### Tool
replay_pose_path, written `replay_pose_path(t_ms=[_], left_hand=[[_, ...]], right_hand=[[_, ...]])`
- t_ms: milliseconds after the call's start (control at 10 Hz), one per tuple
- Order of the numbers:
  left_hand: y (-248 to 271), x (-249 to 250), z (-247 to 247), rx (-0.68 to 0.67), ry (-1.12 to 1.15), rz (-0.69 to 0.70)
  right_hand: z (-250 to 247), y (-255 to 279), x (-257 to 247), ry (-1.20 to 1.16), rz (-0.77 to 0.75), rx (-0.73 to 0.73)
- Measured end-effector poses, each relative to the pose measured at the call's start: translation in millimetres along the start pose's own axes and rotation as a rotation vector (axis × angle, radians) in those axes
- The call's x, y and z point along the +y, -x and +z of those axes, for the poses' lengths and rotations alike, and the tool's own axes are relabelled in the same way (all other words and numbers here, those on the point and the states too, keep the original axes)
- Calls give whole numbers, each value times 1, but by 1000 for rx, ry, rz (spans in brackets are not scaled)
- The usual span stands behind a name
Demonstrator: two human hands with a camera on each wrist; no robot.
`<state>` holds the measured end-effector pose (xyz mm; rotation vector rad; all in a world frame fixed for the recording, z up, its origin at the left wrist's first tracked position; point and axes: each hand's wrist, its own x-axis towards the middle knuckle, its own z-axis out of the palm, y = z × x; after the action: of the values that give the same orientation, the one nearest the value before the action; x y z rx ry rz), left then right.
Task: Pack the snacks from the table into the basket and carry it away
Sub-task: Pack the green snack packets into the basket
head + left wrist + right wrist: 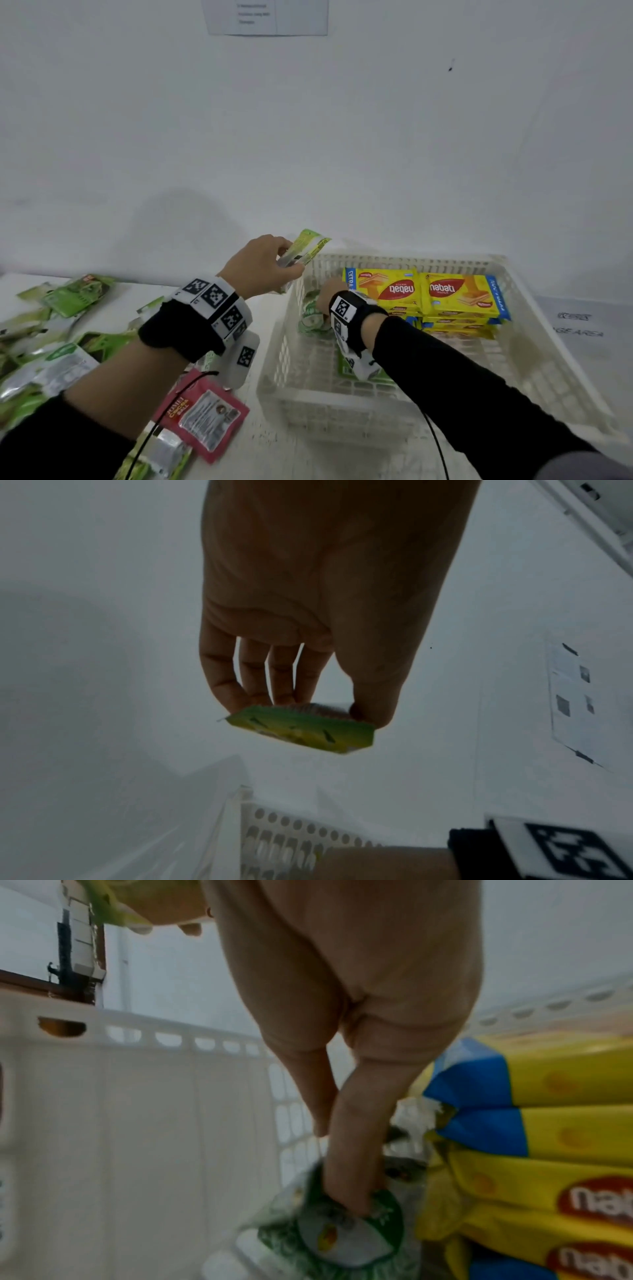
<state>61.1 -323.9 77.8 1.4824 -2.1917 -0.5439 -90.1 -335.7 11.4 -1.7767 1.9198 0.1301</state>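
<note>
A white slotted basket (pixel 404 259) stands on the table at right. Stacks of yellow Nabati wafer packs (pixel 459 294) fill its far side. My left hand (pixel 291 260) pinches a green-yellow snack packet (pixel 308 248) just above the basket's far left corner; in the left wrist view the fingers (pixel 260 685) and thumb hold the packet (pixel 301 731) over the basket wall (pixel 274 845). My right hand (pixel 327 294) is down inside the basket, its straight index finger (pixel 349 1191) pressing on green packets (pixel 342 1231) next to the wafer packs (pixel 565 1150).
Several green snack packets (pixel 68 298) lie scattered on the left of the table, and a red packet (pixel 205 414) sits near the front. Another green packet (pixel 346 368) lies on the basket floor. A printed sheet (pixel 579 325) lies right of the basket. A white wall rises close behind.
</note>
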Motion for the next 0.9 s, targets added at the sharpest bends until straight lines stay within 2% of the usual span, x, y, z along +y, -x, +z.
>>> replay_pose_path(t_ms=[100,200,300,400,500,600,700,800,900], left_hand=[[-4,0,1,-18,-32,3],[-16,11,0,-48,-52,52],[-40,40,6,-119,-144,165],[-62,81,26,-243,-185,271],[-67,126,71,-380,-183,377],[-61,149,128,-578,-133,453],[-54,158,179,-676,-139,603],[-47,161,218,-656,-168,714],[-46,156,248,-594,-302,802]], right_hand=[[-17,14,-3,115,-45,-1],[-41,31,17,-66,-132,-158],[-66,64,57,-198,-224,-137],[-71,99,102,-190,-235,-148],[-60,136,147,-19,-269,-181],[-38,166,175,-21,-253,-160],[-12,188,197,-132,-184,-106],[10,202,219,-213,-122,-22],[26,206,231,-261,-96,61]])
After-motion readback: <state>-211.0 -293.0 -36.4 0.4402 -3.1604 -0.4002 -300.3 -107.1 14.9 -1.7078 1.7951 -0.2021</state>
